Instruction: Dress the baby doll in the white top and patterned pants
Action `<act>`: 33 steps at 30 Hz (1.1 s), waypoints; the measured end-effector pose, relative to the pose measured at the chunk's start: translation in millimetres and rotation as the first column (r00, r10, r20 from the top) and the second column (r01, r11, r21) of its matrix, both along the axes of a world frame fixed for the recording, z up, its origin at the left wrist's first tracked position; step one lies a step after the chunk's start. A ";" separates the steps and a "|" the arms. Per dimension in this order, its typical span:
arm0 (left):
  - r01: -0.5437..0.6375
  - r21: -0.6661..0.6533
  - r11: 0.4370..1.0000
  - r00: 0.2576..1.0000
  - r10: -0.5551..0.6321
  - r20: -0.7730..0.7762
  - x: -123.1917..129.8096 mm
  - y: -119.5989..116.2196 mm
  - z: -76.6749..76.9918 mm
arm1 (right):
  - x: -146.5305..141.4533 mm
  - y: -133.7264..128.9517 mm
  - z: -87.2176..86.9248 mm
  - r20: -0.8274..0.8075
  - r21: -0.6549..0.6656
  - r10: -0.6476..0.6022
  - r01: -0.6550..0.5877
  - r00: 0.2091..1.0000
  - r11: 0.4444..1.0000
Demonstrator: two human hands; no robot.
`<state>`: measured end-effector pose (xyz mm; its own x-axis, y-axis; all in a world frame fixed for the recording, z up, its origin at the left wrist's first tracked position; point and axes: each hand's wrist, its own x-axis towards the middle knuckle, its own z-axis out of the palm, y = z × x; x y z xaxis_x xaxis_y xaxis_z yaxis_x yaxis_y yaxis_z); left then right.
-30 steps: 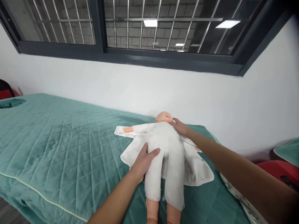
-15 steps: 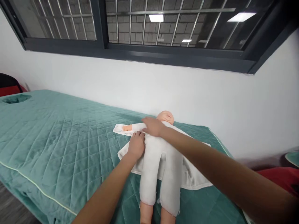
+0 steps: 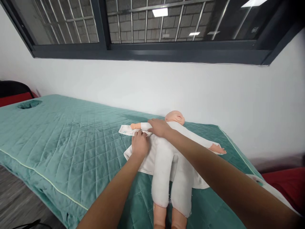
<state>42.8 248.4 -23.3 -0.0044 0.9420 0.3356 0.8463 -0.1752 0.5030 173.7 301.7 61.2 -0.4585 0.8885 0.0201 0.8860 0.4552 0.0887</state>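
Shifted from the neck of the baby doll (image 3: 163, 156), which lies lengthwise on the green quilted cover (image 3: 95, 136), your right hand (image 3: 160, 128) curves over its leftward-stretched arm (image 3: 145, 126); your left hand (image 3: 140, 144) curls nearer the sleeve (image 3: 125, 129), both grips unclear.

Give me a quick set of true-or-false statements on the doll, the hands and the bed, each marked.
1. The doll lies on the green bed. True.
2. The right hand rests on the doll's leg. False: it is at the doll's upper arm.
3. A white cloth lies partly under the doll. True.
4. A hat covers the doll's head. False: the head is bare.
5. The left hand shows lower in the picture than the right hand. True.
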 end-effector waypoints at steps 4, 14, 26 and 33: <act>-0.086 0.021 0.996 0.936 0.074 0.345 -10.6 6.0 -4.0 | 17.0 -10.9 2.8 -0.029 -0.001 0.010 -0.010 1.000 1.000; -0.230 -0.043 0.972 0.777 0.210 0.593 -19.7 7.6 -5.0 | 41.3 -29.6 2.9 -0.118 -0.015 0.095 -0.098 0.988 0.995; -0.272 -0.058 0.960 0.599 0.217 0.771 -21.6 2.0 -2.1 | 40.8 -32.3 -4.7 -0.080 0.027 0.028 -0.026 0.996 0.999; -0.254 -0.071 0.965 0.545 0.203 0.813 -23.8 6.0 -3.4 | 41.0 -33.6 -6.7 -0.080 0.017 0.010 -0.008 0.997 1.000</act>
<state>19.0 254.4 -26.7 -0.5098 0.8514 0.1235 0.1039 -0.0815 0.9912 214.7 268.1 54.5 -0.4628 0.8836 0.0717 0.8864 0.4622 0.0248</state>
